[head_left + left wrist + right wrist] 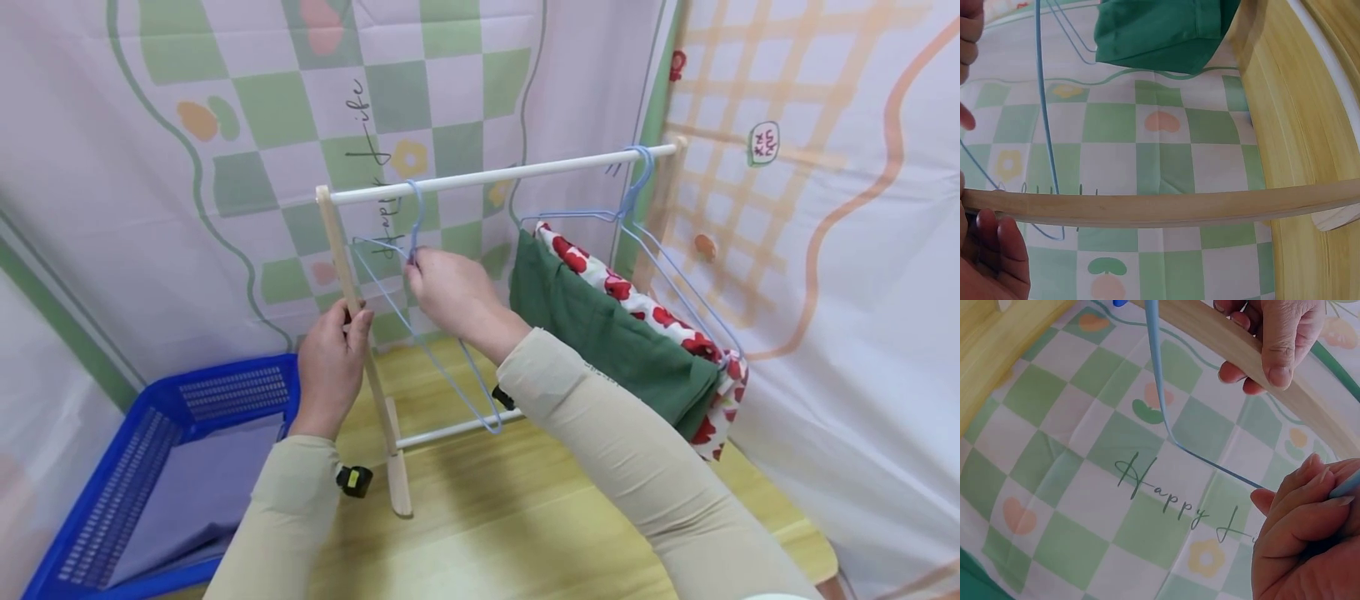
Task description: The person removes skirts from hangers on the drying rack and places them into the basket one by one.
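Note:
My left hand (pixel 330 367) grips the wooden side post (pixel 339 246) of a small clothes rack, thumb on the near side. My right hand (pixel 461 296) pinches a blue wire clothes hanger (pixel 421 208) at its neck. The hanger's hook sits over the white top rod (pixel 510 173), near the left post, and nothing hangs on it. In the right wrist view, my right hand's fingers (pixel 1297 525) curl round the hanger wire (pixel 1157 369). Farther right on the rod, other blue hangers (pixel 636 187) carry a green cloth (pixel 592 325) and a red-flowered white cloth (pixel 660 312).
At the left stands a blue plastic basket (pixel 161 396) with a folded grey-purple cloth (pixel 202 483) inside. The rack rests on a wooden tabletop (pixel 480 533). Printed curtains (pixel 277 108) close off the back and sides.

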`<state>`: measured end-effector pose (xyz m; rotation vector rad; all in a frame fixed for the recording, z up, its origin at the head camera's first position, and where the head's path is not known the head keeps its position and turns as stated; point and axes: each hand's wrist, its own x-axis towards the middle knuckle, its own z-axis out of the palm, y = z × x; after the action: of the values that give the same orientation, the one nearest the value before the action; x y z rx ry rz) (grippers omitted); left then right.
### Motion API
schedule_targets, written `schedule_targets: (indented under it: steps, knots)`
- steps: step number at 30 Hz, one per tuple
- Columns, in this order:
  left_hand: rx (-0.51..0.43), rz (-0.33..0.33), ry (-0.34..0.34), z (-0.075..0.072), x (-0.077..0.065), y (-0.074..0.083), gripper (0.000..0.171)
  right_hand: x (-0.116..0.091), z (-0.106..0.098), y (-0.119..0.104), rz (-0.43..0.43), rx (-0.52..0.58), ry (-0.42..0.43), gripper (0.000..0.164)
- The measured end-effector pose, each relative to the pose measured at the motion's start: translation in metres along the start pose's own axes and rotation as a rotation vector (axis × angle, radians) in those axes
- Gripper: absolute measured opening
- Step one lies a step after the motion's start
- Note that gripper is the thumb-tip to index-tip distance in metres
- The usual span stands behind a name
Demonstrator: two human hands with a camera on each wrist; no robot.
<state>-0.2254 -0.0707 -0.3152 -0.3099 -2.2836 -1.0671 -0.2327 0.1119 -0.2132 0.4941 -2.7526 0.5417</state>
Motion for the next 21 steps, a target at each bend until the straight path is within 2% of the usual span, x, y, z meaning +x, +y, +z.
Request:
schedule_targets:
  steps: [5,12,21]
  knots:
    - [0.003,0.006,0.001,0.001,0.000,0.000,0.054,0.002,0.003,-0.005,0.009,-0.021,-0.007,0.031]
    - [0.019,0.022,0.025,0.001,-0.001,0.001,0.046,0.003,0.005,-0.013,-0.001,-0.028,-0.031,0.031]
    - [0.014,0.024,0.035,0.001,-0.001,0.002,0.041,0.005,0.009,-0.022,0.002,-0.104,-0.017,0.031]
